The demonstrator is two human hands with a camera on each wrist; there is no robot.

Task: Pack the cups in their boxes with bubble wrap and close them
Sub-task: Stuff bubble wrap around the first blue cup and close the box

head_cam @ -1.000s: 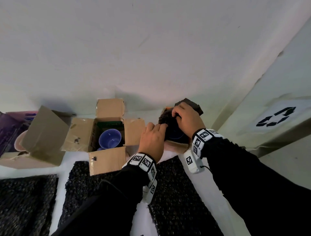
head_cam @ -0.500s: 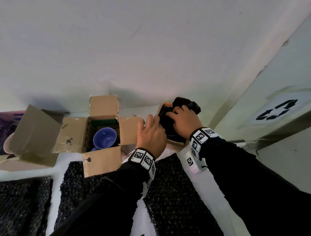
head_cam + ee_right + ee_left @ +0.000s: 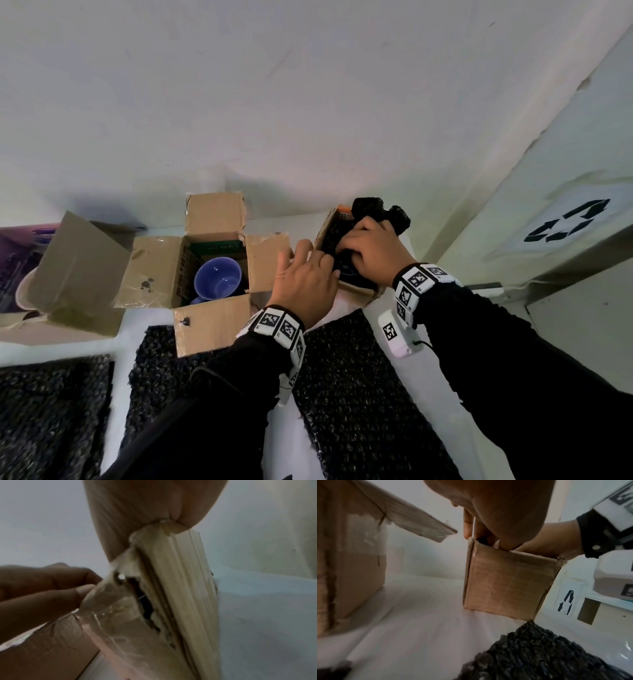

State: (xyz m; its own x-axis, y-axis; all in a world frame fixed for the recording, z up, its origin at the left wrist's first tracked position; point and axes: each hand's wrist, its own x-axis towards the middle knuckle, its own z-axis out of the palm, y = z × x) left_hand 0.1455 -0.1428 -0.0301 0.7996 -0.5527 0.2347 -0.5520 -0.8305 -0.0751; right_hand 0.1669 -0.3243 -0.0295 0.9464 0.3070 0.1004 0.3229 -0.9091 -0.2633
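From the head view, the small box stands upright at the back right of the white table, mouth up. The right hand curls into black bubble wrap bulging from its top. The left hand reaches its fingers over the box's near rim. Beside it, an open box holds a blue cup, mouth upward.

The left wrist view shows the small box's plain side wall and fingertips hooked inside its edge.

The right wrist view shows only a torn cardboard corner, blurred.
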